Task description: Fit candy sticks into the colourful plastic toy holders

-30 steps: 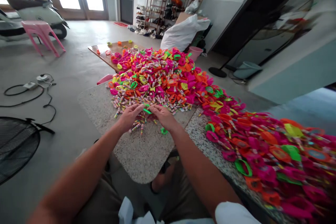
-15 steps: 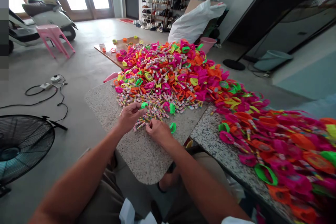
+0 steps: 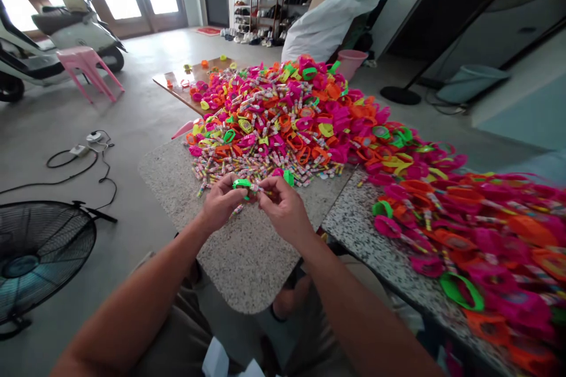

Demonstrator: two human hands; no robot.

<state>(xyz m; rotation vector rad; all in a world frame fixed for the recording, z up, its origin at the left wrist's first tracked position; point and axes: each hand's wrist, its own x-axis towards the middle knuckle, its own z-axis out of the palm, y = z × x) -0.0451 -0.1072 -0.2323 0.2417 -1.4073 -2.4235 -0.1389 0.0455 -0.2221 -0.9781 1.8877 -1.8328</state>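
Note:
My left hand (image 3: 220, 203) holds a green toy watch (image 3: 242, 184) between thumb and fingers, above the speckled stone tabletop (image 3: 247, 265). Close on its right, my right hand (image 3: 283, 206) pinches a small patterned candy tube (image 3: 257, 188), whose inner end meets the green watch. Behind both hands lie many loose candy tubes (image 3: 221, 168). Another green watch (image 3: 288, 177) rests just past my right hand's fingers. A large heap of pink, orange, yellow and green watches (image 3: 305, 106) rises farther back.
A second stone table (image 3: 354, 218) on the right carries more watches. A pink stool (image 3: 86, 62) and a scooter stand at the left back, a fan (image 3: 26, 265) at the left front. Cables lie on the floor. A white sack (image 3: 313, 26) stands behind the heap.
My right hand has risen from the tabletop with a candy tube and now meets the green watch in my left hand. The view has shifted slightly.

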